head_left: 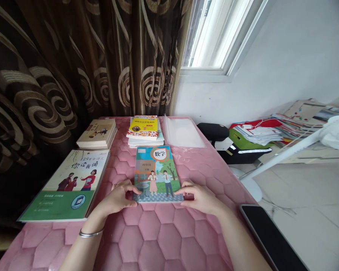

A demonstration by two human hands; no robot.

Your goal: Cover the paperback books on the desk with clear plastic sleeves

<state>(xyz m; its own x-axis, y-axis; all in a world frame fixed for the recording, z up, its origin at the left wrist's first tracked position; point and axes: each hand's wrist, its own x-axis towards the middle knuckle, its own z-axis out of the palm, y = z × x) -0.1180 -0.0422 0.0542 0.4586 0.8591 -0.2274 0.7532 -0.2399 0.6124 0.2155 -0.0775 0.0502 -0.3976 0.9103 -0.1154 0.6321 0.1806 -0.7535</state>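
Note:
A maths textbook (pixel 158 177) with a blue and green cover showing two children lies face up on the pink table. My left hand (pixel 122 195) pinches its lower left corner, the index finger on top of the cover edge and the thumb low at the side. At the opposite corner, my right hand (pixel 196 196) grips the lower right edge in the same way. Just beyond the textbook is a small pile topped by a yellow and orange book (pixel 143 127). To the left lies a stack of large books with a green-bottomed cover (pixel 70 184).
Behind the green-covered stack stands a pile of smaller tan books (pixel 96 133). Clear plastic sheets (pixel 183 131) lie at the back right. A dark-screened tablet or phone (pixel 271 235) rests along the right side. Patterned curtains (pixel 101 56) hang at the table's far edge, and a white fan pole (pixel 282 156) stands right.

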